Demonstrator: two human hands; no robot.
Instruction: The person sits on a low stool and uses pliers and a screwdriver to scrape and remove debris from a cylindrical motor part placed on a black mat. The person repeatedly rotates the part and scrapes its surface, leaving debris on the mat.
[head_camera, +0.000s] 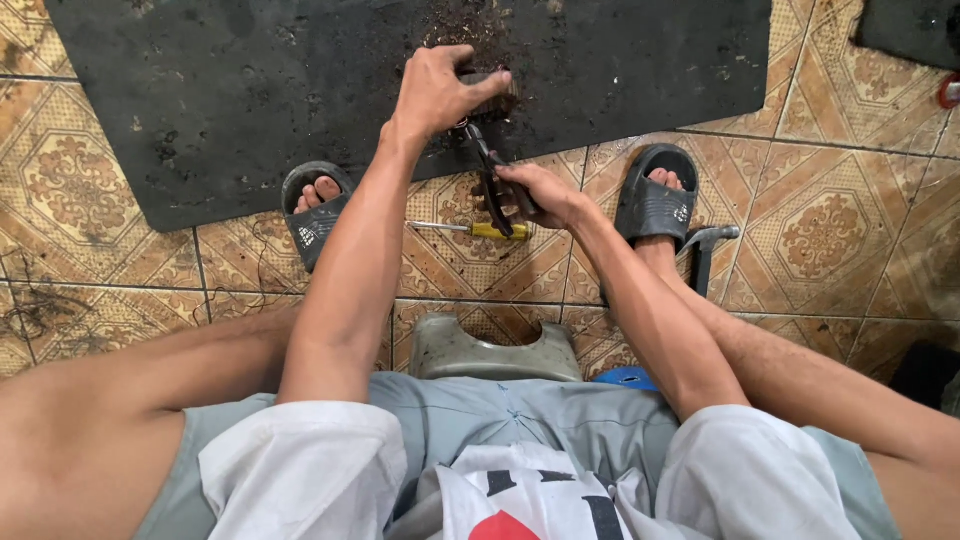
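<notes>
I sit on a low stool over a tiled floor. My left hand (437, 92) grips a small dark cylindrical metal part (497, 86) resting on the black rubber mat (250, 110). My right hand (545, 193) is closed around the handles of dark pliers (492, 170), whose jaws reach up to the part just below my left hand. Dirt and small debris lie on the mat around the part.
A yellow-handled screwdriver (470, 230) lies on the tiles under the pliers. A hammer (705, 250) lies beside my right foot. Both feet wear dark slippers (655, 205). A grey stool edge (495, 352) shows between my knees, with a blue object (625, 377) next to it.
</notes>
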